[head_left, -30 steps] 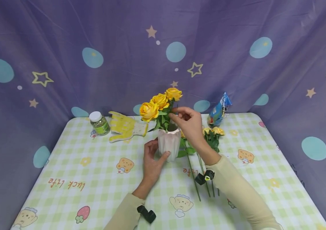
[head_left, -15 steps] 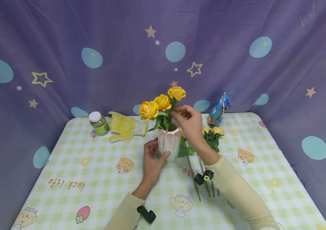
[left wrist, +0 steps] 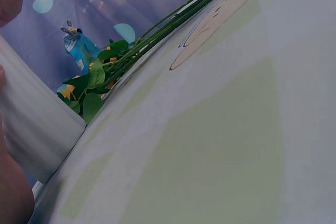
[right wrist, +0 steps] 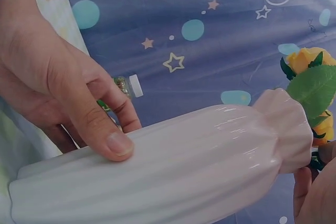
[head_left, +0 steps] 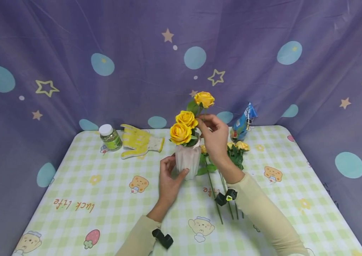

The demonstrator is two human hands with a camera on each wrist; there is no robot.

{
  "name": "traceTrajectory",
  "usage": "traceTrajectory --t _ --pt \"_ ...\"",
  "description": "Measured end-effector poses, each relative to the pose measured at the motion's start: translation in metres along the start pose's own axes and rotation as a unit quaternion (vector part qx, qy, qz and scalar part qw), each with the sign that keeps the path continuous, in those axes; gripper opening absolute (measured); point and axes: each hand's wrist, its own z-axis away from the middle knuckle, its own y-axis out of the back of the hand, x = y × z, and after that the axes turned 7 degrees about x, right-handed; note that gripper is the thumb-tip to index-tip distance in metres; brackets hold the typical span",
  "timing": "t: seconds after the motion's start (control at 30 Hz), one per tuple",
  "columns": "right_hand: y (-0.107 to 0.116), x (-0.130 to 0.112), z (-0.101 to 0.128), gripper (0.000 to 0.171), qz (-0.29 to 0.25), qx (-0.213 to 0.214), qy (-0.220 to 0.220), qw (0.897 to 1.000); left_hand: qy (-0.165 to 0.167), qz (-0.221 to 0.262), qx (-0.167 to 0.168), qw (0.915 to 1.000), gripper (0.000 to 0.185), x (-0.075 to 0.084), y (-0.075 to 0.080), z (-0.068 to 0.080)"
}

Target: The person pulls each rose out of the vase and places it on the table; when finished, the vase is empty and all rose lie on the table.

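Observation:
A whitish ribbed vase (head_left: 188,161) with a wavy rim stands upright on the checked tablecloth. My left hand (head_left: 169,181) grips its lower left side, thumb across the front and fingers around the back; the right wrist view shows that thumb flat on the ribs of the vase (right wrist: 184,166). Two yellow roses (head_left: 181,133) lean low over the rim, their stems inside. Above them a third rose (head_left: 204,99) rises with a green leaf. Just right of the rim, my right hand (head_left: 216,137) pinches this rose's stem between thumb and fingertips; the fingertips partly hide the stem.
Several more yellow roses (head_left: 242,145) lie right of the vase, stems toward the front, partly under the right forearm. A clipped blue bag (head_left: 241,124) stands back right. At back left are a white-lidded jar (head_left: 111,138) and a yellow glove (head_left: 140,142). A purple curtain (head_left: 136,71) hangs behind.
The third rose has moved up and right with my right hand. The two other roses have swung right and lower over the rim. My left hand and the vase have stayed put.

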Motion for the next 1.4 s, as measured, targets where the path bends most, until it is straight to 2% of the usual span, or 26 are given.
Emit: traceTrajectory --t 0.07,0.23,0.43,0.67,0.9,1.1,1.4 --pt "0.001 0.008 -0.003 0.015 -0.012 0.006 0.005 1.0 -0.001 0.001 0.0 1.0 0.058 0.0 0.0 0.0" --pt "0.002 0.009 -0.006 0.013 -0.051 0.009 0.016 0.999 -0.007 -0.002 0.0 1.0 0.058 0.001 0.0 0.0" --pt "0.003 0.002 -0.007 0.016 -0.075 0.013 0.03 0.997 -0.014 -0.001 -0.002 0.9999 0.058 0.001 0.0 0.001" --pt "0.006 -0.007 -0.011 0.006 -0.11 0.021 0.036 0.993 -0.017 0.004 -0.002 0.9999 0.058 -0.001 0.0 0.001" --pt "0.009 -0.014 -0.017 0.006 -0.14 0.025 0.05 0.989 -0.019 0.002 -0.001 0.9998 0.059 0.001 0.0 0.001" --pt "0.011 -0.018 -0.02 0.002 -0.175 0.048 0.052 0.982 -0.019 0.003 -0.002 0.9998 0.058 -0.001 0.0 0.0" --pt "0.017 -0.027 -0.026 0.005 -0.172 0.092 0.072 0.978 -0.019 0.006 -0.003 0.9998 0.058 -0.001 0.0 0.0"
